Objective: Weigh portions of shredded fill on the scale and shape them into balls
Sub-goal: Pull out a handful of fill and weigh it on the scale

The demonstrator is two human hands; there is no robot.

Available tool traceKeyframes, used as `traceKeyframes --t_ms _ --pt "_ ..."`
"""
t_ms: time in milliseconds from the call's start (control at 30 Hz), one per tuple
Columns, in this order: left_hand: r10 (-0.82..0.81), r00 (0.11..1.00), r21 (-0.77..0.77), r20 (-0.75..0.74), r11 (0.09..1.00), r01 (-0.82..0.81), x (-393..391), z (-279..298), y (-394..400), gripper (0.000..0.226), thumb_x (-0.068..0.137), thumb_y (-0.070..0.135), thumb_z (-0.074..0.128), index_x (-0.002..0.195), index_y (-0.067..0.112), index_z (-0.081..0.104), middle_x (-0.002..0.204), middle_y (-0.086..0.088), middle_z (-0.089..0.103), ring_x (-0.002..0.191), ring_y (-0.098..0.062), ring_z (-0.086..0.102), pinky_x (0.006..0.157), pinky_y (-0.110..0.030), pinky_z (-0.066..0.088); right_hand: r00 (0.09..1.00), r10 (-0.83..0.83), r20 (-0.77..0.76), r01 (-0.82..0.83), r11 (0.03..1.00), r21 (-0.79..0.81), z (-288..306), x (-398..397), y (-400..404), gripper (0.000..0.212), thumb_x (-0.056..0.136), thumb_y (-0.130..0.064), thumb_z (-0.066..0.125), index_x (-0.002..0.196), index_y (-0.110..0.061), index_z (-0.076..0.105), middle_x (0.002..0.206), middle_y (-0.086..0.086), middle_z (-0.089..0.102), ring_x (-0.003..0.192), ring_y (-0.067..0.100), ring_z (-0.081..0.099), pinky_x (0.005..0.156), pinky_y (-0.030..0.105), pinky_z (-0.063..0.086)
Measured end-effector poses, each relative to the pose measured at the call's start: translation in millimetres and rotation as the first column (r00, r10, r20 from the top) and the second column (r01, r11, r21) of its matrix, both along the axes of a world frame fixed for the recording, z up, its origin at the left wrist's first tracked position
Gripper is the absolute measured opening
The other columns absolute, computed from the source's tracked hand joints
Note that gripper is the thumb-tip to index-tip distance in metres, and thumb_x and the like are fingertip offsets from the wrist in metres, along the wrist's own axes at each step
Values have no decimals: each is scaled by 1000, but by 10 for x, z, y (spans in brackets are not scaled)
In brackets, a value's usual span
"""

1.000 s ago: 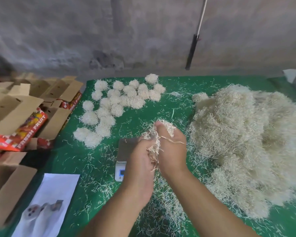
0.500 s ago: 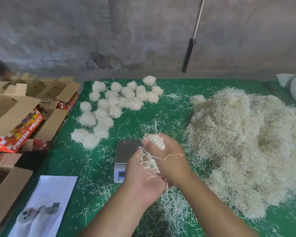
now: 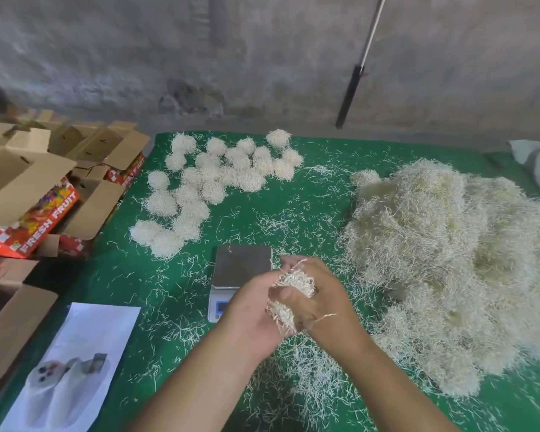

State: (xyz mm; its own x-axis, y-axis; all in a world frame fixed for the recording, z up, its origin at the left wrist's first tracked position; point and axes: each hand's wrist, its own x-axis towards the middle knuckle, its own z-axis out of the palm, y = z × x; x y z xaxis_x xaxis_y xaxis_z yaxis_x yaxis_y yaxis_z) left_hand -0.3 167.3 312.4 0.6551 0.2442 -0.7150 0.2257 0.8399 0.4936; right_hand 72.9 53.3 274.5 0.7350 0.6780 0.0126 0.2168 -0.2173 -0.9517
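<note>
Both our hands — left hand, right hand — are cupped tight around one portion of fill, squeezing it round beside the scale — probably already weighed.

scale display: hidden by left hand | paper print: blurred (unreadable)
</note>
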Motion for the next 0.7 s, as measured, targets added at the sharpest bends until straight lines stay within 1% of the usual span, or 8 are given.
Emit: traceKeyframes --t_ms 167,267,367,433,467,533,600,700 --pt "170 984 153 -59 975 -160 100 -309 -94 21 98 16 61 97 6 79 93 -19 76 77 -29 72 65 -35 54 944 -75 -320 89 996 28 -43 -108 -118 86 73 -102 46 143 -54 56 132 -35 64 120 -9 61 98 18 55" --pt "313 948 246 -52 924 -292 141 -426 -146 27 99 13 51 92 10 77 88 -18 73 76 -30 69 63 -36 54 584 -97 -806 299 949 103 -132 -163 -157 89 73 -104 40 135 -46 69 132 -16 62 115 5 60 94 31 53" --pt "239 970 503 49 833 -231 119 -502 -257 28 94 9 50 80 17 72 89 -15 74 77 -33 71 59 -38 55 349 38 -936 349 922 168 -193 -172 -165 92 85 -93 44 140 -24 70 152 9 54 137 32 57 116 49 48" --pt "-1 998 836 67 545 -55 85 -549 -367 25 92 14 49 89 28 69 100 6 71 93 -24 69 73 -42 59 352 117 -929 357 900 249 -129 -205 -112 92 91 -86 47 142 -12 67 146 15 62 140 32 58 118 48 46" --pt "-127 992 963 -11 267 44 74 -609 -420 27 93 16 49 103 34 66 118 17 64 111 -17 63 92 -39 57 372 98 -923 364 899 243 -95 -205 -77 89 92 -84 51 139 -11 69 141 14 65 138 32 59 117 49 47" --pt "-197 957 969 -212 -167 180 100 -715 -461 47 96 26 43 140 41 48 162 23 27 153 -11 23 128 -44 22 387 71 -919 392 890 234 -82 -169 -20 82 97 -79 49 145 -14 64 148 10 62 142 32 56 124 51 37" --pt "-194 948 956 -252 -204 213 146 -671 -475 66 95 37 29 159 46 20 171 22 -13 158 -6 -17 125 -51 -3 418 39 -908 399 890 222 -87 -128 2 75 102 -74 47 154 -21 56 154 8 59 143 29 55 127 49 30" --pt "-241 938 966 -248 -128 223 161 -607 -588 74 91 40 16 162 52 -3 168 27 -23 155 -2 -23 126 -55 -3 472 20 -881 394 889 232 -66 -64 -48 63 101 -68 56 149 -27 57 147 7 65 136 28 62 123 51 35"
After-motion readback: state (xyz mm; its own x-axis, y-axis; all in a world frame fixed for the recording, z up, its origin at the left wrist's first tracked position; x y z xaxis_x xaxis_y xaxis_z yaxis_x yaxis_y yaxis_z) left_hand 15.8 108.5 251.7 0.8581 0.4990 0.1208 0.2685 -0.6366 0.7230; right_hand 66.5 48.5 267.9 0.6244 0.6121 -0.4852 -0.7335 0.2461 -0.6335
